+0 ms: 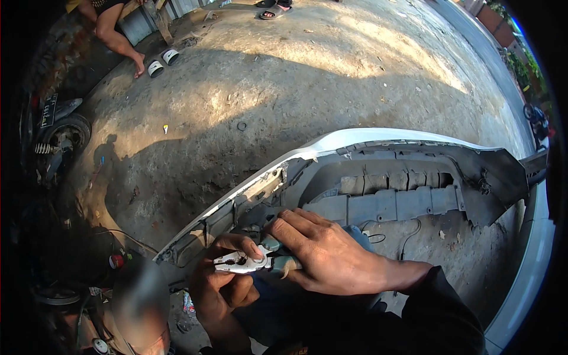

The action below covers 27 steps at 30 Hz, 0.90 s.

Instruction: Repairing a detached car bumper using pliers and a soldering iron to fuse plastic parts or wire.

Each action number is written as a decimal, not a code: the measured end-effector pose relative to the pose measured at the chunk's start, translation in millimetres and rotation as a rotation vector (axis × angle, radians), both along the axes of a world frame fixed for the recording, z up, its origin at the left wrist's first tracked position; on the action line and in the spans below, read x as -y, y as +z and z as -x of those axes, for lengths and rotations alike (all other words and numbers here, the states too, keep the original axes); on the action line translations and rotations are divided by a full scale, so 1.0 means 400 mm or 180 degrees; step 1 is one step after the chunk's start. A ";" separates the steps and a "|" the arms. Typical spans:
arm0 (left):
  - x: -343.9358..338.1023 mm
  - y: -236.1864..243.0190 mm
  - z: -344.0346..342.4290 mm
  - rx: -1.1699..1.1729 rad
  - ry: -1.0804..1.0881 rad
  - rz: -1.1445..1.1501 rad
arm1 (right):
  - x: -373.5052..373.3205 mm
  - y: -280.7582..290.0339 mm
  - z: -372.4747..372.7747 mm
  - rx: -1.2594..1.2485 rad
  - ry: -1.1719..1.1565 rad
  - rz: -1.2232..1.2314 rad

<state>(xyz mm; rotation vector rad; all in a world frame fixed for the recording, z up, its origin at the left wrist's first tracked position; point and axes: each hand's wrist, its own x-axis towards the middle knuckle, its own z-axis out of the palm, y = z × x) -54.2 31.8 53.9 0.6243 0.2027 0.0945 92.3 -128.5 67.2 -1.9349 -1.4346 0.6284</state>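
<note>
A pair of combination pliers (238,262) with pale metal jaws and green grips is held between my two hands, its jaws toward the left. My right hand (334,251) wraps over the grips, its fingers curled across them. My left hand (222,290) is closed at the head of the pliers, with the thumb near the pivot; whether a small piece sits between its fingers I cannot make out. Just beyond my hands lies a car bumper (393,205), its grey inner side up and its edge white.
A person's blurred head (141,302) is close at the lower left. Another person's bare leg (118,42) shows beside slippers (163,62). A motorbike wheel (70,139) stands at left. A white body panel (523,266) curves along the right. Thin cable (411,236) lies by the bumper.
</note>
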 end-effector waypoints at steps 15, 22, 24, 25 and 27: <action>0.006 0.002 -0.042 -0.0107 0.0440 -0.1109 | 0.002 -0.009 -0.047 -0.0487 0.0181 0.0241; 0.005 -0.005 -0.045 -0.0145 0.0644 -0.1498 | -0.006 -0.014 -0.056 -0.1095 0.0019 0.0064; 0.007 -0.006 -0.048 -0.0150 0.0650 -0.1600 | -0.006 -0.014 -0.059 -0.1096 0.0003 0.0015; 0.007 -0.005 -0.051 -0.0153 0.0656 -0.1709 | -0.004 -0.016 -0.061 -0.1121 0.0025 0.0000; 0.009 -0.005 -0.051 -0.0145 0.0648 -0.1732 | 0.000 -0.022 -0.058 -0.1169 -0.0024 -0.0035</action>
